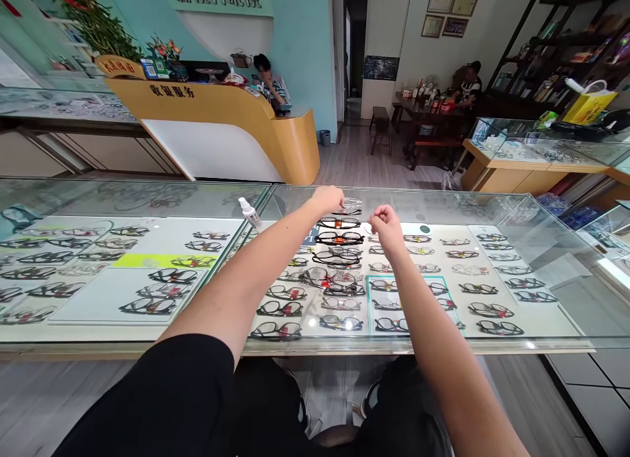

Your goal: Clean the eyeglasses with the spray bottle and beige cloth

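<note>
Both my arms reach over a glass display case. My left hand has its fingers curled down at the back end of a column of eyeglasses, beside a clear-framed pair; whether it grips that pair is hidden. To the right, my right hand is held with fingers bent together, and what they hold, if anything, is too small to tell. Between the hands lie dark eyeglasses with an orange tag, in a row running toward me. A white bottle stands left of my left forearm.
More eyeglasses lie on white boards inside the case on both sides. Beyond stands a curved wooden counter with a seated person. Another person sits at a dark table at the back right. A glass case stands right.
</note>
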### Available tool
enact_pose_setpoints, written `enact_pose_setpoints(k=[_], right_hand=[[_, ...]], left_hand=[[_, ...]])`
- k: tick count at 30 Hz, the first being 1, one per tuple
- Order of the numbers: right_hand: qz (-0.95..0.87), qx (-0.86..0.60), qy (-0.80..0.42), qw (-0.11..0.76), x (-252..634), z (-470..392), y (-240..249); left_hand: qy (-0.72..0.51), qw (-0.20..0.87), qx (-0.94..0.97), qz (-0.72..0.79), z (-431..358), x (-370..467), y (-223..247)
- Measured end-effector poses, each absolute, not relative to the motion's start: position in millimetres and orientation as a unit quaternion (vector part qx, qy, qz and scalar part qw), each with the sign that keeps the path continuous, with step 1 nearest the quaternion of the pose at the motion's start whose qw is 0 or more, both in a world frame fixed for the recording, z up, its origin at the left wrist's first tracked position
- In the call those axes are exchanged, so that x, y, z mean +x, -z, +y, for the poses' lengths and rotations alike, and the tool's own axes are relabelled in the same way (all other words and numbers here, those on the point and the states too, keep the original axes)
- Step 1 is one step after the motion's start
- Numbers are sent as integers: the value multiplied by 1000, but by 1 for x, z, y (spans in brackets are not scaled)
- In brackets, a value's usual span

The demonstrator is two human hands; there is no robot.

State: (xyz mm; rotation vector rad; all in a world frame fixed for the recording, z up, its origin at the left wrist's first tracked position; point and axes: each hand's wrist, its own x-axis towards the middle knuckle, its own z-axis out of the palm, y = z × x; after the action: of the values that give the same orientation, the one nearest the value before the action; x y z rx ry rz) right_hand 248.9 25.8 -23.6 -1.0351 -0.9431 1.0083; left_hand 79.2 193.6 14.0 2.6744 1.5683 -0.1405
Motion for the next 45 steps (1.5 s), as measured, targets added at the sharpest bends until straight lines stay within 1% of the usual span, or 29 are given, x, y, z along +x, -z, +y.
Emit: enact_pose_setpoints(k=[5,10,12,14,18,21,24,27,31,38,45], right_hand=[[-428,-458,-409,664,251,30,30],[-445,-461,-418,644,254,28,28],[-451,-454,-428,638,253,26,25],[-463,-447,-432,633,249,22,23],[-512,-422,-442,604,234,12,19],[-547,-403,-449,581,220,3,16],[-571,-387,-447,570,212,-6,13],[-584,-377,-441,568,209,-11,11],[-603,-393,-396,569,206,-14,11],[-619,-451,-360,533,201,-19,13],[-624,-451,-347,536,204,-20,8]], left_hand=[[10,42,858,512,187,73,-30],[-52,74,849,520,166,51,-52],[-119,133,836,518,148,37,-55],[-219,224,806,503,125,23,-54],[-408,366,702,455,74,1,-39],[-475,437,636,422,48,-3,-24],[-525,465,595,394,36,3,-8],[-542,476,576,383,30,9,5],[-522,497,579,380,22,11,13],[-519,517,581,355,15,12,12],[-508,524,589,347,15,12,11]])
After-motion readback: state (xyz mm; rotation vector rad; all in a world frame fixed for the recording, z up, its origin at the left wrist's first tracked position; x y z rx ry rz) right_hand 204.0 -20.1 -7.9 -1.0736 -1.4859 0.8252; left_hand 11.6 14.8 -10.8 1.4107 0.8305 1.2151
